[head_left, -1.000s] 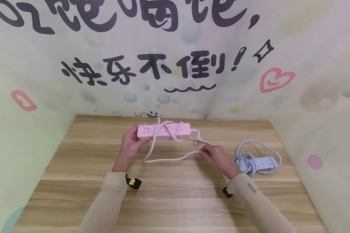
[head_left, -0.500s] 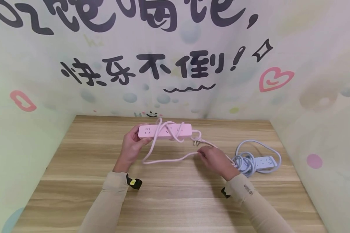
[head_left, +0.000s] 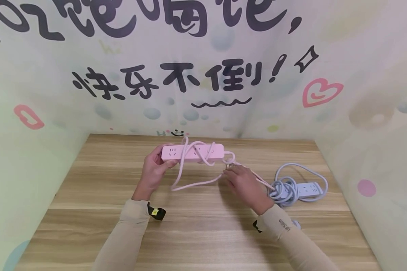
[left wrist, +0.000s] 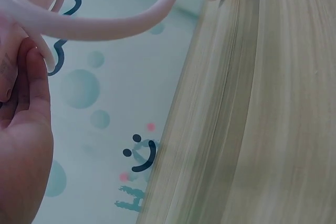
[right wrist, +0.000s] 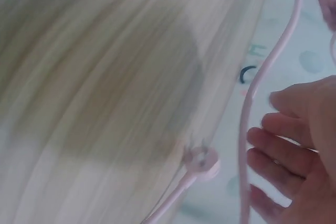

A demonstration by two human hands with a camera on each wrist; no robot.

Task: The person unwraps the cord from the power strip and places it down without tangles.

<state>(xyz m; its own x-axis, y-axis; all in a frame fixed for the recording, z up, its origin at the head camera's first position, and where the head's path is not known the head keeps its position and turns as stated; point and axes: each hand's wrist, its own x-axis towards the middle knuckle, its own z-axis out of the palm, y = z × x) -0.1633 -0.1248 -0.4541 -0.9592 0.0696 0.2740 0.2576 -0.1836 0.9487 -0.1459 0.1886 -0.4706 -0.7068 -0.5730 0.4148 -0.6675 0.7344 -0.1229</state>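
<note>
Gripping a pink power strip (head_left: 190, 155) by its left end, the left hand (head_left: 152, 171) holds it above the wooden table (head_left: 190, 241). Wall lettering (head_left: 182, 81) behind reads "快乐不倒!". The right hand (head_left: 242, 182), fingers loosely spread, is at the strip's cord (right wrist: 243, 145); its sleeve print (head_left: 285, 225) resembles "Le Slim". Farthest right sits a blue power strip (head_left: 308, 189).

Between the left hand (head_left: 152, 171) and right hand (head_left: 242, 184), passage is crossed by a loop of pink cord (head_left: 196, 184). Nearer the viewer, open room is found over the desk (head_left: 190, 237), bounded by both sleeves (head_left: 120, 237). Rightward, the way is obstructed by the blue power strip (head_left: 306, 190) and its coiled cord (head_left: 290, 192). Rear reach is limited by the wall (head_left: 129, 113).
</note>
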